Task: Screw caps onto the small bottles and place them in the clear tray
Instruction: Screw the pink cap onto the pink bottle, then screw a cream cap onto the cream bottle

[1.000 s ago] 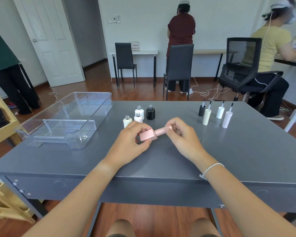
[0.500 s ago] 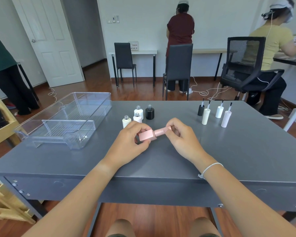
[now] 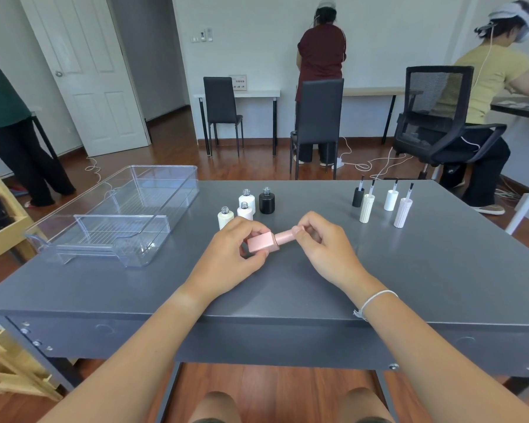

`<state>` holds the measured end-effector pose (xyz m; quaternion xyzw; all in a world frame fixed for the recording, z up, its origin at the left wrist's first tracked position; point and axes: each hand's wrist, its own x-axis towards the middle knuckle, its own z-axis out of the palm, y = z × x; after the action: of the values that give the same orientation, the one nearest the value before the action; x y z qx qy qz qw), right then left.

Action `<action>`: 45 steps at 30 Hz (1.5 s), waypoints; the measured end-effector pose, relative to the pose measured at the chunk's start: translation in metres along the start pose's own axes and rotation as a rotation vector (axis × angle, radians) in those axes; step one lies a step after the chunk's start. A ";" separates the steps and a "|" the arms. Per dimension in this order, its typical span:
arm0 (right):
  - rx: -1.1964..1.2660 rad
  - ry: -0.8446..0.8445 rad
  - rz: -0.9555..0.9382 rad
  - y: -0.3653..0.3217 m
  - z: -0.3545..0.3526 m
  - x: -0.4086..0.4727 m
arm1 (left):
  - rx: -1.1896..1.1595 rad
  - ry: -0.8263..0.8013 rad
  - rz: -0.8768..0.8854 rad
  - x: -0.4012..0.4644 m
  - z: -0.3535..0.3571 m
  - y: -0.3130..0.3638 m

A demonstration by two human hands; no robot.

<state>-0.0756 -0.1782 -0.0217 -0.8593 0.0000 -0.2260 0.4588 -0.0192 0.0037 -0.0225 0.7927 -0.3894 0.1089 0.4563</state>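
Note:
A pink square bottle (image 3: 261, 245) lies sideways above the grey table (image 3: 440, 270), held in the fingers of my left hand (image 3: 229, 257). My right hand (image 3: 321, 248) pinches its pink cap (image 3: 284, 237), which sits on the bottle's neck. Behind my hands stand several uncapped small bottles: a cream one (image 3: 225, 218), two white ones (image 3: 246, 200) and a black one (image 3: 267, 201). At the right stand several brush caps upside down: a black one (image 3: 358, 195) and three white or cream ones (image 3: 366, 207). The clear tray (image 3: 153, 209) sits at the table's left with nothing in it.
A wooden rack (image 3: 3, 239) stands left of the table. Black chairs (image 3: 316, 123) and an office chair (image 3: 437, 117) stand beyond the far edge. Three people are at the room's edges. Cables lie on the wooden floor.
Both hands have stayed in place around the pink bottle and cap. The fingers of my right hand have shifted slightly on the cap.

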 end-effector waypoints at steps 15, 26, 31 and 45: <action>0.062 0.121 -0.044 -0.001 -0.003 0.008 | 0.012 -0.005 -0.035 0.001 0.000 -0.001; -0.277 0.243 0.021 -0.009 -0.036 0.090 | 0.320 -0.109 -0.105 0.000 0.004 -0.006; -0.481 0.252 0.050 0.000 -0.030 0.117 | 0.360 -0.109 -0.095 0.001 0.004 -0.007; -0.664 0.215 0.080 0.018 -0.021 0.141 | 0.376 -0.097 -0.096 0.003 0.004 -0.008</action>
<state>0.0467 -0.2342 0.0287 -0.9323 0.1553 -0.2847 0.1603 -0.0123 0.0008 -0.0279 0.8860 -0.3453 0.1197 0.2856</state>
